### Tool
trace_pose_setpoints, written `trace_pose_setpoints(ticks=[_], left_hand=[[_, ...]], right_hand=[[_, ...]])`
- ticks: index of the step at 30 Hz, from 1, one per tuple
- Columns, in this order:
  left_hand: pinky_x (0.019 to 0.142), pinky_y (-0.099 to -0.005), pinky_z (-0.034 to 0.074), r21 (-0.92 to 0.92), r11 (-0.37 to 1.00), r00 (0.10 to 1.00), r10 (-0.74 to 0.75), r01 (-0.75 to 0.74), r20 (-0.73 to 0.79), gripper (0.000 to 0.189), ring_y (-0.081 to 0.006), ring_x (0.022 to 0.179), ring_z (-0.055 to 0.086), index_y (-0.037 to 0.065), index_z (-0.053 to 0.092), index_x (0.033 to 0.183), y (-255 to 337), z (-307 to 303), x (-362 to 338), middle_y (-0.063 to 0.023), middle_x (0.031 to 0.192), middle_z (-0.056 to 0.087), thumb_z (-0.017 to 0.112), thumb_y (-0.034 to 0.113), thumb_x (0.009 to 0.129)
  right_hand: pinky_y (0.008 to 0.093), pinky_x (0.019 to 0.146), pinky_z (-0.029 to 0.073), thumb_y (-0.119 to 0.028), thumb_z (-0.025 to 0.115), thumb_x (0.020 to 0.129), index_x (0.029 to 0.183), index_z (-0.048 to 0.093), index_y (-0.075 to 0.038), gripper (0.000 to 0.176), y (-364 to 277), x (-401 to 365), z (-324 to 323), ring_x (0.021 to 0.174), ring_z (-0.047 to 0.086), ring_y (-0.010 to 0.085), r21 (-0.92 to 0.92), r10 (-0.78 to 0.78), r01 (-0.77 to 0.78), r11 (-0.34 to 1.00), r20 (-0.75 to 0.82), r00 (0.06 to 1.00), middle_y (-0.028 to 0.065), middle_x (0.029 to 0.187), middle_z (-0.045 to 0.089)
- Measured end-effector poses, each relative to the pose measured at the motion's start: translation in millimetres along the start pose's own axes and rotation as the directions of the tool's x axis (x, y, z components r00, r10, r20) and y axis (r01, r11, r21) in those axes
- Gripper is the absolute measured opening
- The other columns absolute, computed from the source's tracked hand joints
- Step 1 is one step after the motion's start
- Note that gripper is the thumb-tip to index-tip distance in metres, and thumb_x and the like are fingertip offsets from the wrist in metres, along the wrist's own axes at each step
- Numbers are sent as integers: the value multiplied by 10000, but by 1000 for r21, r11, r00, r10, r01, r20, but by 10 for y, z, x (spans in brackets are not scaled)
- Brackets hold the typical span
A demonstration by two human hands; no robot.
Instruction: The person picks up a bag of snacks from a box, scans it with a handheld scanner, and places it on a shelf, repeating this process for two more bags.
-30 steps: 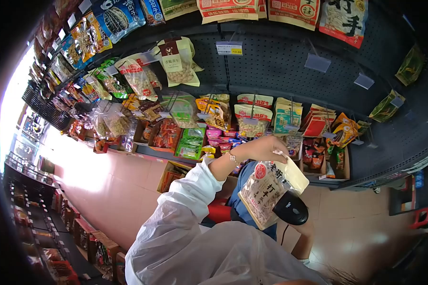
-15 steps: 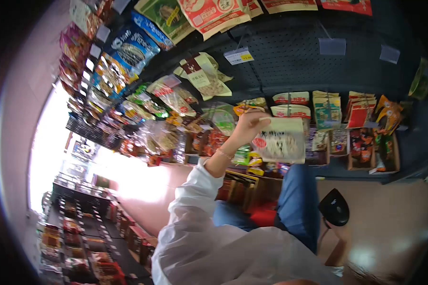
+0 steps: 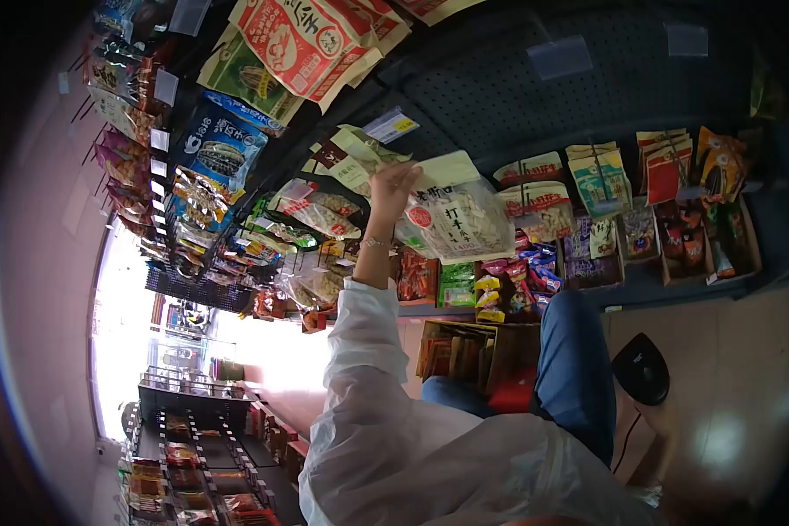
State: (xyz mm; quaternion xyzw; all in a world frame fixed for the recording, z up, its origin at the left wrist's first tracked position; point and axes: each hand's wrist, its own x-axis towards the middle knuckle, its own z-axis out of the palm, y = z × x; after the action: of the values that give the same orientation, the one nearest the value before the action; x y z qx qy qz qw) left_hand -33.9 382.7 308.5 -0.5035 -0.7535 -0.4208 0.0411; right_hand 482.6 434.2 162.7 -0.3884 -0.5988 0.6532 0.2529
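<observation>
My left hand point(image 3: 394, 188), below a white sleeve, grips the top corner of a cream bag of seeds point(image 3: 456, 210) printed with Chinese characters. The bag hangs in front of the shelf, its printed face toward me. Just behind my fingers is another cream and brown snack bag point(image 3: 351, 162). Low on the right, a black barcode scanner point(image 3: 642, 368) with a cord is held in my right hand point(image 3: 659, 430). My right fingers are mostly hidden under the scanner head and look dim against the floor.
Red sunflower seed bags point(image 3: 311, 44) and blue bags point(image 3: 223, 145) fill the upper left shelf. Hanging packs point(image 3: 598, 180) line the right side above small boxes of snacks point(image 3: 714, 241). An open carton point(image 3: 500, 337) stands by my knees. Another shelf rack point(image 3: 206, 456) is at lower left.
My left hand has moved left and up with the bag of seeds, which now tilts and shows its front. The view has shifted, and the scanner sits slightly farther right in it.
</observation>
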Motion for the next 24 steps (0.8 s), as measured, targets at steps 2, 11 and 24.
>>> trace_pose_setpoints(ticks=[2, 11, 24], left_hand=[[607, -260, 441, 63, 998, 1000, 23, -21, -20, 214, -144, 627, 508, -36, 619, 873, -83, -59, 106, -86, 706, 558, 640, 124, 733], [697, -263, 386, -12, 999, 988, -34, 33, -150, 117, -119, 686, 444, -26, 640, 782, 25, -222, 387, -45, 686, 515, 647, 48, 692], [664, -241, 474, -409, 911, 978, -128, 49, -166, 170, -145, 714, 591, -46, 598, 879, 47, -180, 708, -83, 836, 616, 538, -61, 720]], right_hand=[[264, 722, 424, -107, 688, 597, 984, 505, 40, 453, -152, 69, -13, 799, 531, 123, 64, 51, -59, 996, 128, 990, 82, 880, 573], [255, 718, 420, -51, 652, 617, 979, 505, 39, 401, -32, 159, 27, 789, 509, 103, 116, 19, -44, 992, 211, 977, 68, 871, 575], [255, 679, 426, -11, 629, 622, 963, 510, 37, 364, 89, 193, 29, 738, 511, 104, 93, 39, -62, 994, 236, 971, 68, 823, 572]])
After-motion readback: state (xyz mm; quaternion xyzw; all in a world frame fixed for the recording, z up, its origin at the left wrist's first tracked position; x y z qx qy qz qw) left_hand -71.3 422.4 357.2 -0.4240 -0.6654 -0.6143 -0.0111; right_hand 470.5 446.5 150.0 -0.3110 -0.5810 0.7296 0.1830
